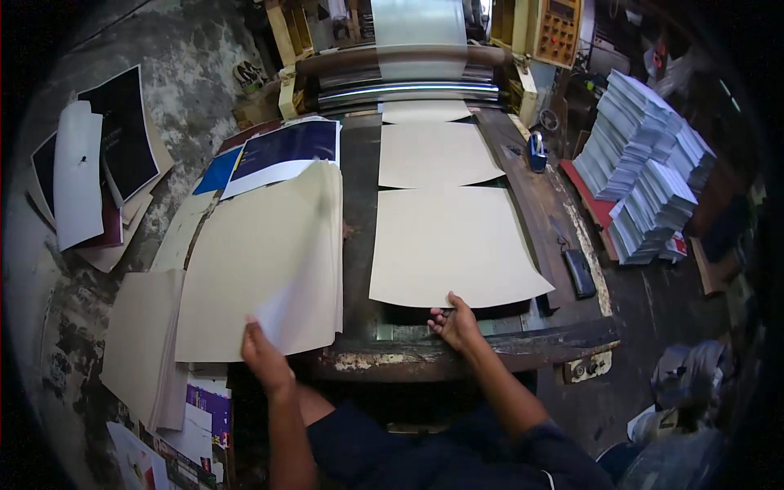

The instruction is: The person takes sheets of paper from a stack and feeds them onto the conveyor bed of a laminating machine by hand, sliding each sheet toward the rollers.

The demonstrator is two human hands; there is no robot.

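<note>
My left hand is closed on the near edge of the top cream sheet, which lies on a stack of similar sheets. That sheet bows up along its right side, and a paler strip shows by my thumb. Over to the right, my right hand is at the near edge of another cream sheet on the dark machine table. Its thumb lies at the sheet's edge, with the fingers curled below. Two more cream sheets lie in line beyond it, the farthest reaching the metal roller.
Clear film hangs over the rollers. Dark printed sheets lie beyond the left stack. A tape dispenser and a black case sit along the right edge. Tall paper piles stand at right. A button panel is at upper right.
</note>
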